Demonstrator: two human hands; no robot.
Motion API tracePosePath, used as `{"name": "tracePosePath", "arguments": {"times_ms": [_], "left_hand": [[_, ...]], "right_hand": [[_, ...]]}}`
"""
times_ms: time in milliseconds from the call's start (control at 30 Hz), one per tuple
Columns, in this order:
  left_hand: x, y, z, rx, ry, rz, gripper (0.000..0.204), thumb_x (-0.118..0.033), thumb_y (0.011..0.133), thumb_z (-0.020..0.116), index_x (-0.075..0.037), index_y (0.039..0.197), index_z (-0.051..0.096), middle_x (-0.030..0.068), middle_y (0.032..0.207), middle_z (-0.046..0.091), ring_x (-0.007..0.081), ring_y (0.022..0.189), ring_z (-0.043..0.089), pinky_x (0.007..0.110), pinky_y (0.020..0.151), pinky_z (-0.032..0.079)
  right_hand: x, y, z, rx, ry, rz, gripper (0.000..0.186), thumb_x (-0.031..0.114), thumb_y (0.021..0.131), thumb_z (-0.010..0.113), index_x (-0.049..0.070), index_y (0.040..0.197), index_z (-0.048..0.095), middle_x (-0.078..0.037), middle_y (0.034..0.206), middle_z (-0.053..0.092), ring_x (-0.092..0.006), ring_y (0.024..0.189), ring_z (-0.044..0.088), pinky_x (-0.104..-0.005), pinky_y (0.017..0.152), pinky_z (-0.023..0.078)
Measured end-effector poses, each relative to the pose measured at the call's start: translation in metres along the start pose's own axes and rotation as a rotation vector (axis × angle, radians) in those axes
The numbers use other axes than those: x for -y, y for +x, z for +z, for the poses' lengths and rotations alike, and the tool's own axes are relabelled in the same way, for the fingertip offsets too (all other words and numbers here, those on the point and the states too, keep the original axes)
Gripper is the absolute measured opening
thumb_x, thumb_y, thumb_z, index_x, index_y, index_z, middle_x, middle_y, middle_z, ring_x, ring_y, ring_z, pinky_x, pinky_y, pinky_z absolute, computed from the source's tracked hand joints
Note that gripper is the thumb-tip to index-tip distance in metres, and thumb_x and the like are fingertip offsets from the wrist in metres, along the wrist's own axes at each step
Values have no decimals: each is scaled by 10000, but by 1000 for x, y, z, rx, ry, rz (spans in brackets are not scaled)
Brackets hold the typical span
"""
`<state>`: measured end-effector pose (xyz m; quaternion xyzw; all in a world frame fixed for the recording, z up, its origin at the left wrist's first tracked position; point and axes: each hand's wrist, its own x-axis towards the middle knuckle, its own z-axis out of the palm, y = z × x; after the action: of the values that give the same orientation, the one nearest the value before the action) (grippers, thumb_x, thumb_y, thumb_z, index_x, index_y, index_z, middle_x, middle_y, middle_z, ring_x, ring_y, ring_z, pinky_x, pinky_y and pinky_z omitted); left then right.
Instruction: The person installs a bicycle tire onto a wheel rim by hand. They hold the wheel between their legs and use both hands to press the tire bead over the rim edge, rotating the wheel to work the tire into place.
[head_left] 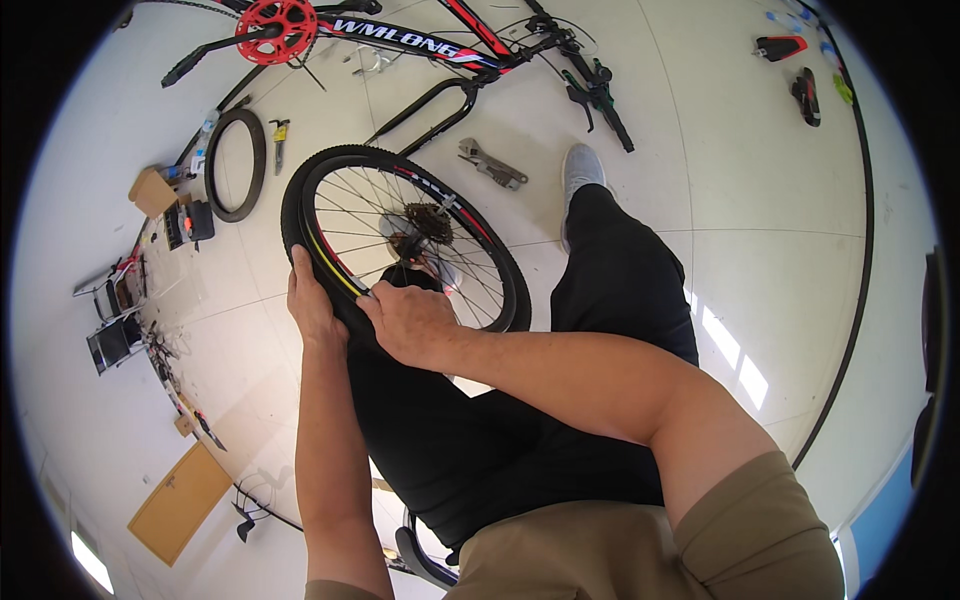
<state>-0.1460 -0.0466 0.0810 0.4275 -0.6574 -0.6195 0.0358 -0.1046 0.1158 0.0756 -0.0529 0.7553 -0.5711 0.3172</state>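
Pale tiled floor [770,270] spreads out below the fingers, with white walls curving up at the edges of the room. Nearest of all, the left hand [317,308] has its fingers laid along the outer side of a black tyre [293,207], bracing it. Just beside, the right hand [412,325] has its fingers bent in at the tyre's inner edge; their tips are partly hidden, so I cannot tell whether they pinch or only press. Directly beyond both sets of fingers, the spoked wheel [428,222] leans tilted in front of the left leg.

As far as shows, the tyre already sits around most of the rim; the stretch under the fingers (a yellow strip shows there, perhaps only rim decoration) looks like the part left to settle. Fitting to the bicycle frame [478,60] is not done: its fork [438,130], ahead of the fingers, is bare.

Further out lie 1 adjustable wrench [492,164] ahead and right, then 1 hammer [279,145] and 1 spare tyre [259,165] ahead and left.
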Motion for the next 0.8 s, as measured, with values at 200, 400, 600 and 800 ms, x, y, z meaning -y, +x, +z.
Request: {"name": "tracePosePath", "arguments": {"times_ms": [200, 400, 600, 800], "left_hand": [[1, -12, -6, -32, 63, 14, 505, -419, 1049, 624, 23, 1291, 602, 88, 1077, 683, 186, 909, 670, 330, 796, 577], [9, -21, -3, -74, 85, 36, 485, -420, 1051, 624, 16, 1262, 615, 71, 1014, 675, 167, 853, 648, 313, 742, 558], [17, -31, 2, -42, 104, 64, 518, -438, 1049, 616, 23, 1285, 614, 97, 1069, 687, 190, 887, 655, 315, 761, 557], [16, -34, 1, -36, 119, 73, 520, -432, 1049, 615, 25, 1297, 601, 97, 1083, 683, 193, 928, 653, 328, 804, 556]], "right_hand": [[3, -4, 1, 22, -51, -2, 412, 381, 1086, 450, 7, 1015, 608, -199, 807, 721, -422, 799, 717, -536, 735, 553], [1, -8, 2, 64, -28, 97, 565, 531, 1053, 459, -13, 1078, 608, -235, 860, 731, -435, 862, 724, -528, 786, 558], [4, -5, -7, 27, 71, 201, 692, 659, 996, 487, -9, 999, 666, -249, 912, 735, -446, 913, 716, -531, 823, 556], [11, -5, -16, 156, -121, 199, 660, 607, 1012, 484, -3, 1048, 732, -229, 994, 747, -389, 970, 732, -505, 834, 556]]}}
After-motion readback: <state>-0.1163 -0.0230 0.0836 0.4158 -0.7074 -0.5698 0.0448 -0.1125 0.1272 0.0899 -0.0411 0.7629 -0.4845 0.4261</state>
